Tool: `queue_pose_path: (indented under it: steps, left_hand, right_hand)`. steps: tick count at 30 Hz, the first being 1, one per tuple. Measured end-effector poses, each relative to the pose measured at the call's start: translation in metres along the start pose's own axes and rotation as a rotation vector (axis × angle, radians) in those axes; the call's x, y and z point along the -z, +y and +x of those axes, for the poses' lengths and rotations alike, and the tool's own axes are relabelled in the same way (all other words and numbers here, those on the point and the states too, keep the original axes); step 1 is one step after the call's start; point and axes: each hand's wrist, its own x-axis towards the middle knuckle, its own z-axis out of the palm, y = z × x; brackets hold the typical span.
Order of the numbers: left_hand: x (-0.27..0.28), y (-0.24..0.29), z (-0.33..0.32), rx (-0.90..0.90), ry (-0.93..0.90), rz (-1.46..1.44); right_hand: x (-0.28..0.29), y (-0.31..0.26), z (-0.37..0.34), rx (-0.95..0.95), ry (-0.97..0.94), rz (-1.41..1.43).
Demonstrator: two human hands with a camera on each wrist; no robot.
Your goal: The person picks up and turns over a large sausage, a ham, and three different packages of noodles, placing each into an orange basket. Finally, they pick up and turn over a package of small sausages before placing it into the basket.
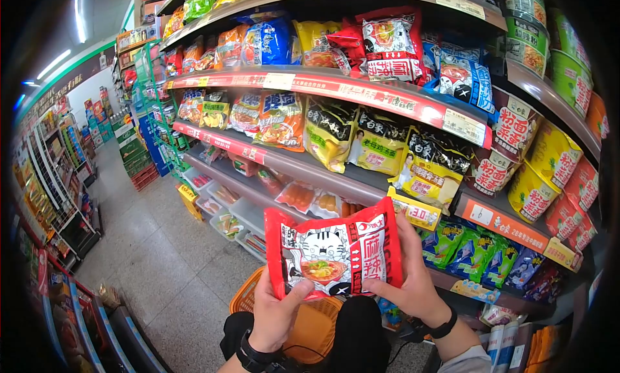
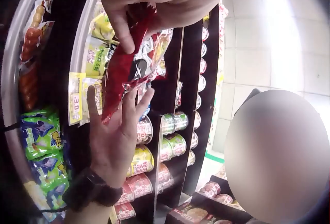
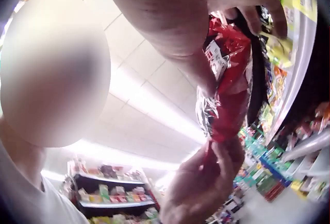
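A red and white packet of instant noodles (image 1: 332,250), printed with a cartoon cat and a bowl of noodles, is held up in front of the shelves. My left hand (image 1: 276,313) grips its lower left end, thumb across the front. At the right end, my right hand (image 1: 416,286) holds it, with the thumb on the front and fingers behind. From the left wrist view, the packet's red side (image 2: 122,74) shows between both hands. The right wrist view has the crinkled red end (image 3: 234,87) under my right hand.
Shelves of bagged noodles (image 1: 378,144) rise ahead, with noodle cups (image 1: 542,173) at the right. An orange basket (image 1: 242,299) stands on the floor by my knees. To the left runs a tiled aisle (image 1: 165,244), with more racks along its far side.
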Motion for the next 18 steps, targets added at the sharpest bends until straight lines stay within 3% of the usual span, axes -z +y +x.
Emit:
queue_pose_path:
  steps: [1, 2, 4, 5, 9, 12, 14, 16, 18]
  left_hand:
    - [0.0, -0.002, 0.002, -0.043, 0.034, 0.014]
    - [-0.001, -0.004, 0.003, -0.085, 0.068, 0.029]
    - [-0.011, 0.0, 0.006, -0.079, 0.052, 0.018]
    - [-0.016, 0.002, 0.009, -0.073, 0.036, 0.008]
    - [-0.035, 0.008, 0.03, -0.184, -0.123, 0.241]
    - [-0.052, 0.024, 0.07, -0.284, -0.47, 0.079]
    - [-0.074, 0.041, 0.101, -0.549, -0.449, 0.382]
    - [-0.1, 0.064, 0.138, -0.933, -0.381, 0.904]
    - [-0.128, 0.062, 0.185, -1.306, -0.363, 1.034]
  right_hand:
    - [0.001, 0.001, 0.0, 0.125, 0.027, -0.272]
    - [0.001, -0.003, 0.002, 0.125, 0.026, -0.272]
    - [0.001, -0.023, 0.009, 0.281, -0.143, -0.692]
    - [-0.001, -0.033, 0.011, 0.238, -0.176, -0.831]
    - [0.009, -0.031, 0.031, 0.369, -0.022, -0.891]
    - [0.039, -0.038, 0.052, 0.522, 0.146, -0.964]
    - [0.06, -0.05, 0.066, 0.559, 0.309, -1.055]
    - [0.077, -0.066, 0.085, 0.572, 0.426, -1.162]
    - [0.094, -0.075, 0.105, 0.558, 0.481, -1.245]
